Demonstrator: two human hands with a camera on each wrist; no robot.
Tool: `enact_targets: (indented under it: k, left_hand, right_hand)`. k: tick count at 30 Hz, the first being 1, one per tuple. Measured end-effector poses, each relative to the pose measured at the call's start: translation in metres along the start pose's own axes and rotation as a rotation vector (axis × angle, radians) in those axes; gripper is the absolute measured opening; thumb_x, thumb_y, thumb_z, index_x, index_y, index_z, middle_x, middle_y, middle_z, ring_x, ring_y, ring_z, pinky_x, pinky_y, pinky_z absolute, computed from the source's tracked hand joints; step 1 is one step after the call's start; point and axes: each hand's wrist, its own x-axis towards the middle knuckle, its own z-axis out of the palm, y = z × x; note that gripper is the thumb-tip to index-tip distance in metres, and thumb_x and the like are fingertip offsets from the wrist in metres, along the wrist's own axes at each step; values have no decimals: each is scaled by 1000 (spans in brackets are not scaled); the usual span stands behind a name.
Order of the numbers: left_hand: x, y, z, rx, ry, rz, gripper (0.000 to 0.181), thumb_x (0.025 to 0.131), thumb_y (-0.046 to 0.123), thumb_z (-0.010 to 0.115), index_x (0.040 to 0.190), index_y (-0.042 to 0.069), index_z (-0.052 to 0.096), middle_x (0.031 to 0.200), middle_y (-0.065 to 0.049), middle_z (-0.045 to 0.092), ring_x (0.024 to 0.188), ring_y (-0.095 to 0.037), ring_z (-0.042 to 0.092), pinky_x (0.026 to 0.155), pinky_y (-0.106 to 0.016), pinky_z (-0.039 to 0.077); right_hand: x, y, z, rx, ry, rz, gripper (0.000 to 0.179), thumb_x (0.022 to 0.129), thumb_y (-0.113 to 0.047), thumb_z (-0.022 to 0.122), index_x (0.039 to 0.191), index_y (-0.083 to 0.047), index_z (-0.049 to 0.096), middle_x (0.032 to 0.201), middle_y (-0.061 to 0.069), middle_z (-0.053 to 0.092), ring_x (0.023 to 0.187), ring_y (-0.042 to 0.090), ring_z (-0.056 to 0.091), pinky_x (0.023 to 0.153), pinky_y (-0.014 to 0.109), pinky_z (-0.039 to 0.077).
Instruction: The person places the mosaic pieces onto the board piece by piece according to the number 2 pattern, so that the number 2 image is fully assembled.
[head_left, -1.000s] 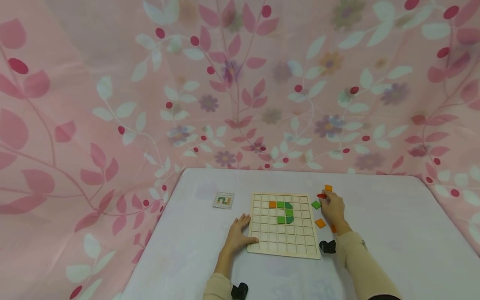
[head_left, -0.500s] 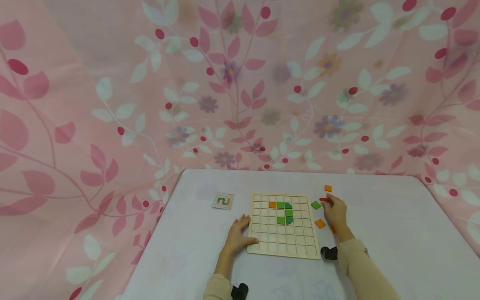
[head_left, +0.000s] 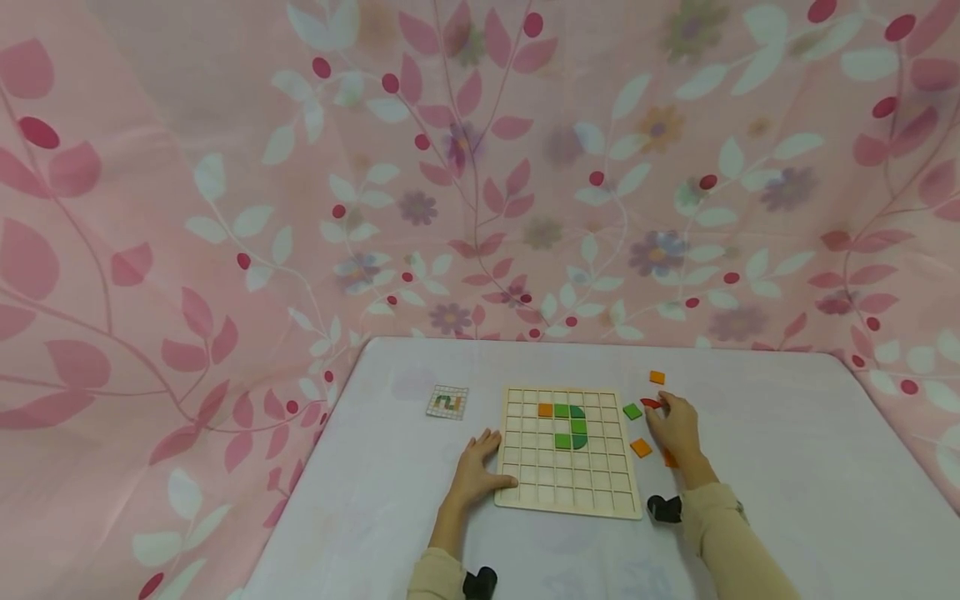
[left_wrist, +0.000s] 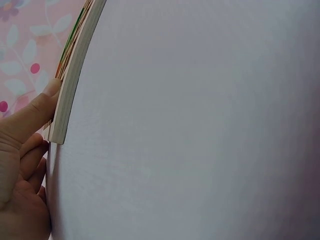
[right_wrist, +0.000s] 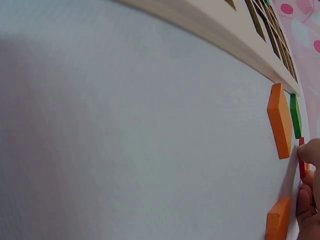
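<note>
My left hand lies at the left edge of a wooden grid board. Its fingers are spread along that edge, and the thumb rests on the board's rim in the left wrist view. Green and orange tiles sit in several of its cells, among them a green tile and an orange tile. Right of the board, my right hand pinches a small red tile at the table surface. The fingers partly cover this tile in both the head and right wrist views.
A loose green tile and an orange tile lie between board and right hand. Another orange tile is farther back; one more shows beside the right wrist. A small pattern card lies left of the board on the white table.
My right hand has drawn back slightly toward me and to the right, and the red tile has shifted and turned with it. The left hand and the board stay put.
</note>
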Motion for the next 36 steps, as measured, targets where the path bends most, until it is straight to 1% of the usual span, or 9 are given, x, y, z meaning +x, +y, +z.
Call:
enact_targets:
  k: [5, 8, 10, 14, 17, 20, 24, 28, 36]
  left_hand:
    - [-2, -2, 0, 5, 2, -4, 87, 61, 21, 88, 131, -10, 47, 137, -29, 43, 133, -47, 31, 111, -58, 21]
    - [-2, -2, 1, 6, 3, 1, 87, 61, 21, 88, 131, -10, 47, 137, -29, 43, 132, -49, 31, 110, -59, 22]
    - [-3, -2, 1, 4, 3, -4, 87, 61, 22, 88, 131, -10, 47, 138, -29, 43, 132, -48, 31, 110, -59, 22]
    - [-2, -2, 1, 4, 7, -2, 87, 60, 22, 88, 131, -9, 48, 137, -29, 43, 132, -48, 31, 110, -59, 23]
    - [-1, -3, 0, 12, 6, 1, 87, 60, 22, 88, 131, -10, 48, 137, -29, 43, 132, -46, 32, 110, -58, 22]
    - [0, -3, 0, 16, 5, -2, 87, 61, 22, 88, 131, -10, 47, 138, -29, 43, 133, -46, 32, 111, -56, 22]
    - [1, -5, 0, 21, 6, -10, 88, 61, 23, 88, 131, -10, 47, 139, -29, 42, 133, -47, 30, 112, -57, 21]
    - [0, -4, 1, 20, 3, -10, 88, 61, 23, 88, 132, -10, 47, 139, -28, 41, 133, -47, 30, 112, -56, 21]
    - [-1, -1, 2, -2, 8, -11, 86, 61, 21, 88, 131, -9, 48, 138, -29, 43, 132, -49, 30, 110, -58, 22]
  right_hand:
    - [-1, -1, -3, 5, -73, 68, 49, 81, -10, 61, 118, 19, 51, 101, 32, 59, 90, 41, 53, 88, 55, 46]
    - [-4, -1, -2, 53, -52, 107, 45, 81, -11, 64, 116, 16, 54, 99, 29, 61, 88, 37, 55, 83, 48, 50]
    - [-7, -2, -1, 110, -26, 119, 41, 81, -10, 67, 112, 14, 58, 97, 27, 63, 86, 34, 57, 78, 38, 53]
    - [-15, -11, 1, 205, 1, 68, 34, 79, -8, 70, 105, 12, 63, 90, 24, 66, 76, 24, 59, 63, 15, 48]
    - [-22, -24, 6, 269, -23, 12, 31, 77, -5, 72, 101, 13, 64, 86, 23, 66, 71, 14, 58, 58, 8, 45]
    - [-29, -39, 14, 337, -55, -41, 30, 75, -2, 74, 99, 13, 64, 83, 20, 66, 68, 9, 56, 57, 9, 46]
    - [-39, -60, 31, 373, -81, -145, 28, 72, 3, 74, 97, 12, 66, 83, 17, 67, 68, 14, 59, 58, 15, 50]
    - [-47, -76, 49, 343, -98, -268, 28, 69, 4, 75, 95, 10, 66, 84, 15, 67, 68, 21, 60, 57, 22, 52]
    - [-52, -98, 69, 261, -200, -341, 27, 70, -4, 75, 94, 5, 69, 90, 10, 68, 85, 24, 60, 74, 38, 54]
